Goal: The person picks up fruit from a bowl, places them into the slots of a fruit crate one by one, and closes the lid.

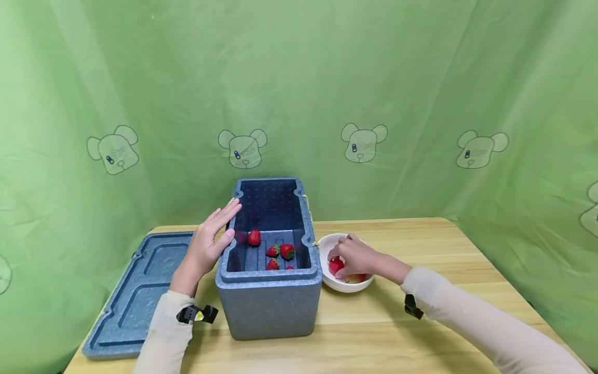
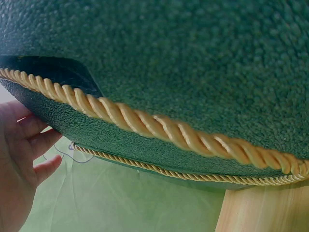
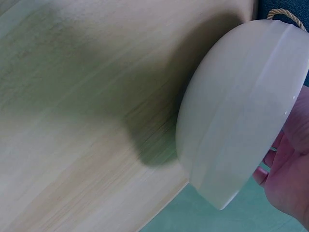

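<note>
A blue-grey foam box (image 1: 268,311) stands uncovered, with several strawberries (image 1: 287,251) on its floor. My left hand (image 1: 205,246) rests on the box's left rim, fingers extended; in the left wrist view the left hand (image 2: 17,159) lies against the box wall beside a twisted gold cord (image 2: 159,128). To the right of the box, my right hand (image 1: 357,256) reaches into a white bowl (image 1: 336,284) with thumb and fingers curled round a red fruit (image 1: 335,265). Another red-and-yellow fruit (image 1: 356,278) lies under that hand, partly hidden. The bowl's wall hides the fingertips in the right wrist view.
The box's lid (image 1: 140,296) lies flat on the wooden table (image 1: 411,332), left of the box and partly behind the left forearm. A green curtain (image 1: 299,93) with bear-head prints hangs behind and at both sides. The bowl sits close against the box.
</note>
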A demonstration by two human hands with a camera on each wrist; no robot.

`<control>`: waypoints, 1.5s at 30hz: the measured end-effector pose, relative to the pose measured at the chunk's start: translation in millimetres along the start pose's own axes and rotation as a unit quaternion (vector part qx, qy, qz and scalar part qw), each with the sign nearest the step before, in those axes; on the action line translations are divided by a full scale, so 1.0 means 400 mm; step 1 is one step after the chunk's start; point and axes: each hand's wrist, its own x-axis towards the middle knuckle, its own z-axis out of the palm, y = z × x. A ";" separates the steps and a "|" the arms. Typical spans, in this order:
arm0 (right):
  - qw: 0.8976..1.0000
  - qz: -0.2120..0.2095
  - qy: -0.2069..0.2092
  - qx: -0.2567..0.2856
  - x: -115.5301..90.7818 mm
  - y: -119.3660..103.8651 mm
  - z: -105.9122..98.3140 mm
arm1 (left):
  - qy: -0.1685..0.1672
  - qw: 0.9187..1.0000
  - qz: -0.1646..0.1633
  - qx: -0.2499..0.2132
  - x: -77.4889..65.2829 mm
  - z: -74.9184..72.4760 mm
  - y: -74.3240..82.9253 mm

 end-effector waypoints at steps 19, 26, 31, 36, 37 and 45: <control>0.995 0.012 0.059 0.078 0.006 0.037 -0.022 | 0.002 1.000 0.001 0.003 0.001 0.004 -0.004; 0.984 0.052 0.130 0.110 -0.011 0.029 -0.070 | 0.006 1.000 0.006 0.001 0.002 0.003 -0.002; 0.971 0.063 0.194 0.127 -0.024 0.015 -0.104 | 0.004 1.000 0.004 0.002 0.001 0.002 -0.004; 0.947 0.028 0.293 0.127 -0.022 0.002 -0.137 | 0.004 1.000 0.002 0.004 0.001 0.001 -0.002; 0.942 0.024 0.310 0.128 -0.021 -0.003 -0.144 | 0.004 1.000 0.002 0.004 0.001 0.001 -0.002; 0.913 0.012 0.385 0.137 0.000 -0.045 -0.213 | -0.003 1.000 -0.005 0.003 0.000 0.000 -0.001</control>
